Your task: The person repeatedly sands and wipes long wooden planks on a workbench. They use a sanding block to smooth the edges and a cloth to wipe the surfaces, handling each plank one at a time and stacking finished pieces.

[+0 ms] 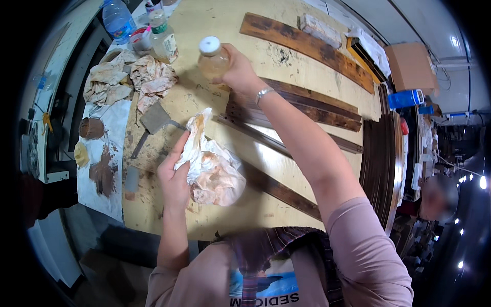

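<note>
My left hand (175, 171) grips a crumpled, brown-stained white rag (217, 176), which hangs over the near part of the table. Farther out, my right hand (238, 66) is wrapped round a clear bottle (212, 64) with a white cap and pale amber liquid inside. The bottle is upright; whether its base touches the table cannot be told. Just beyond my left hand lies a flat scraper-like tool (155, 118) with a square grey blade. Dark-stained wooden strips (307, 102) lie beneath my right forearm, partly hidden by it.
Stained cloths (110, 77) lie at the table's left, near a blue-tinted plastic bottle (117, 20) and a green-capped bottle (162, 38). A brown cup-like roll (91, 128) stands on a smeared white sheet (115, 153). A long brown board (307, 48) lies at the back, a cardboard box (411, 66) beyond.
</note>
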The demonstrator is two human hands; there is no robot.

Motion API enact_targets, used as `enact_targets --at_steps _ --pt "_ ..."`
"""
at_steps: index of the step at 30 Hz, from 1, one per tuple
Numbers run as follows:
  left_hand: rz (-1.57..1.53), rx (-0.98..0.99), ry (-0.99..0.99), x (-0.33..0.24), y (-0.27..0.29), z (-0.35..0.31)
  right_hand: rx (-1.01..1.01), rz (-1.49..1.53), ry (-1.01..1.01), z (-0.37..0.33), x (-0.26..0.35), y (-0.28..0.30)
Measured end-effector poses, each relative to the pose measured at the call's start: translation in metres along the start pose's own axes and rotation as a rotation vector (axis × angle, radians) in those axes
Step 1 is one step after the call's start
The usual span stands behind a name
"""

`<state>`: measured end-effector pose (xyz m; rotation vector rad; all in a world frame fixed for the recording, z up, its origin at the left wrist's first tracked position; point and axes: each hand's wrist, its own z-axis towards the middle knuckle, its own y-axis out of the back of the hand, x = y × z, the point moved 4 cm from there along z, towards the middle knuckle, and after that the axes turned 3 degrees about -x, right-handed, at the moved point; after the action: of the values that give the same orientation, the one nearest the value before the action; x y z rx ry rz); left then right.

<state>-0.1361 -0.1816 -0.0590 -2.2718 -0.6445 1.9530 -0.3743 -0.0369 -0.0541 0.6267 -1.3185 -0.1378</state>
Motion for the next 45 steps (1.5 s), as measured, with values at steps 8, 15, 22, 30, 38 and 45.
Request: enact_targets --at_steps 8,15,22,30,38,45 --pt "0.386 0.208 -0.138 0.029 -0.026 -0.017 0.113 -0.124 -0.105 -0.079 -0.008 0.055" --pt "0.585 0.247 -0.162 0.029 -0.031 -0.021 0.107 -0.025 -0.276 -0.138 -0.028 0.114" --pt "0.617 0.266 -0.093 0.033 -0.022 -0.022 -0.061 -0.181 -0.711 -0.376 -0.08 0.196" --pt "0.506 0.26 -0.004 0.051 -0.029 -0.009 -0.162 -0.659 -0.655 -0.527 -0.069 0.164" --pt "0.796 0.529 -0.376 0.036 -0.106 -0.043 -0.357 -0.194 -0.733 -0.521 -0.013 0.195" --pt "1.061 0.936 -0.824 0.054 -0.171 -0.127 -0.49 -0.258 -0.521 -0.514 0.059 0.217"
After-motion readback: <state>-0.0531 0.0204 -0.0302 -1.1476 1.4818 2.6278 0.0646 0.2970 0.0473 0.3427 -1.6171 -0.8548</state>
